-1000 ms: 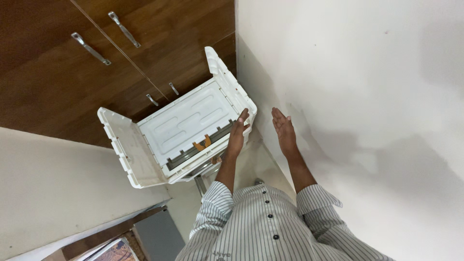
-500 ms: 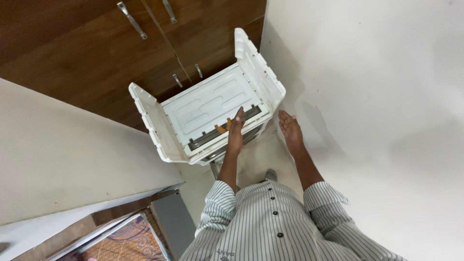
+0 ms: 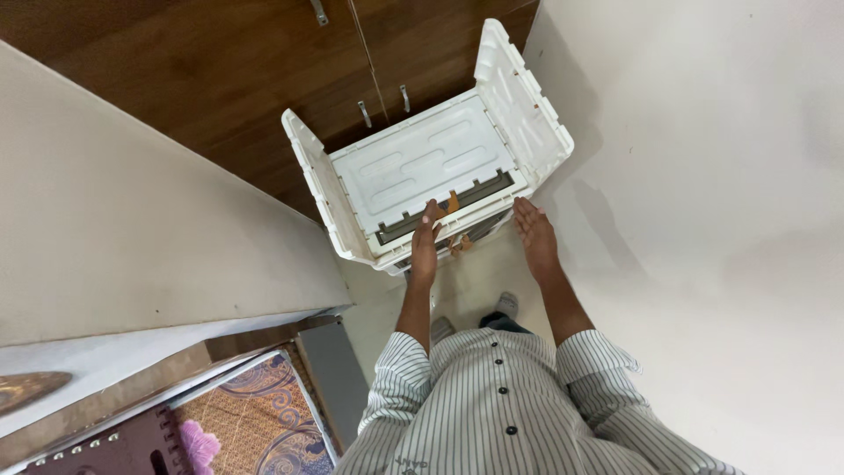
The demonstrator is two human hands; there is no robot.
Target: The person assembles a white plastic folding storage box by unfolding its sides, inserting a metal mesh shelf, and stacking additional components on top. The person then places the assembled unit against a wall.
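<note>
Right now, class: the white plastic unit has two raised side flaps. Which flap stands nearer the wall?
The right flap, raised beside the pale wall. The left flap stands against the wooden cupboard doors instead.

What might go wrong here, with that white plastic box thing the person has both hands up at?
1. The left hand rests its fingers at the dark slot along the front edge of the white plastic unit; they might get pinched if a panel shifts.
2. Both side flaps stand open and could swing.
3. The right hand is open beside the unit, apparently not gripping it, so it may tip toward the person's feet.
</note>
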